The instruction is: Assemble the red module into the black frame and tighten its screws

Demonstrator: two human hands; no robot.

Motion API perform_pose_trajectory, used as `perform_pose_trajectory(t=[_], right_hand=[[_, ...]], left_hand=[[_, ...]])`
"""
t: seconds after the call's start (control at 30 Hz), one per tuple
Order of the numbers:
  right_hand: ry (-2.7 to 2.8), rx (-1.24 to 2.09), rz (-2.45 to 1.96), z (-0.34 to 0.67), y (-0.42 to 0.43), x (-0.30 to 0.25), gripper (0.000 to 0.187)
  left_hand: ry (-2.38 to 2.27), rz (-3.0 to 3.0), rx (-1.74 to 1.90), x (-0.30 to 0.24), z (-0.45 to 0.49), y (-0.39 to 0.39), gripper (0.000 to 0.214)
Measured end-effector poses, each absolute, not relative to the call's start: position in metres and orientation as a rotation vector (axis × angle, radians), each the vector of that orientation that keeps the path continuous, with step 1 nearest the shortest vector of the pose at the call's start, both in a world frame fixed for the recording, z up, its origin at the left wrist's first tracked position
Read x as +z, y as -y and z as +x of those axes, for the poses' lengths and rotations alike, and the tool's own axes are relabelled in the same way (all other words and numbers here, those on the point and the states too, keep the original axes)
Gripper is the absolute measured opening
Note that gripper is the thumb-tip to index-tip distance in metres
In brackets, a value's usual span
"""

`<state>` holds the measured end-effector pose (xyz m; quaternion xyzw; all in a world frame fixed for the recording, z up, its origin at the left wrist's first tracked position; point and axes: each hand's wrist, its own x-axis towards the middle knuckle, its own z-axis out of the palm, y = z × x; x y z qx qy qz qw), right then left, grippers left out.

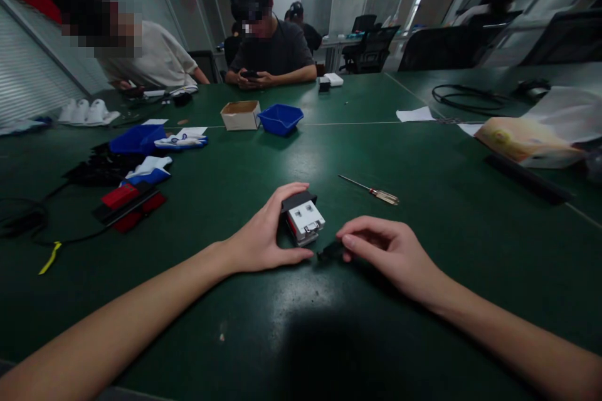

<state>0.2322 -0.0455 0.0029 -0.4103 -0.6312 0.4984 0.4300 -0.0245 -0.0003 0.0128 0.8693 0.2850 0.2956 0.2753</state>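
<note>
A small white box-shaped device (308, 220) with a black flange and a red strip on its side rests on the green table. Square openings and a metal clip show on its white face. My left hand (268, 232) curves around its left side, fingers behind the black flange and thumb stretched out along the near side. Just to the right, my right hand (383, 247) pinches a small black piece (330, 252) between thumb and fingers, its tip close to my left thumb. Beyond both hands lies a screwdriver (369, 190) with a clear handle.
Farther off stand a cardboard box (241, 116) and a blue bin (281, 119). Gloves (181, 141), another blue bin (137, 139) and red-and-black items (129, 203) lie at left. A plastic bag (529, 138) and black cable (463, 97) are at right. People sit across the table.
</note>
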Motion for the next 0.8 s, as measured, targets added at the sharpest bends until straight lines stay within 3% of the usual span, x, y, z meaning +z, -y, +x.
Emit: perform_pose_trajectory(t=[0.13,0.4,0.8], right_hand=[[1.608,1.298,-1.037,0.221,0.045,0.003,0.02],[1.68,1.251,-1.059,0.217,0.044,0.004,0.017],[1.523,1.408,-1.086,0.215,0.041,0.004,0.025]], left_hand=[[-0.758,2.359,0.732,0.012,-0.023,-0.001,0.1],[-0.713,2.395,0.746,0.012,-0.022,-0.001,0.082],[-0.686,2.38,0.75,0.011,-0.022,0.001,0.08]])
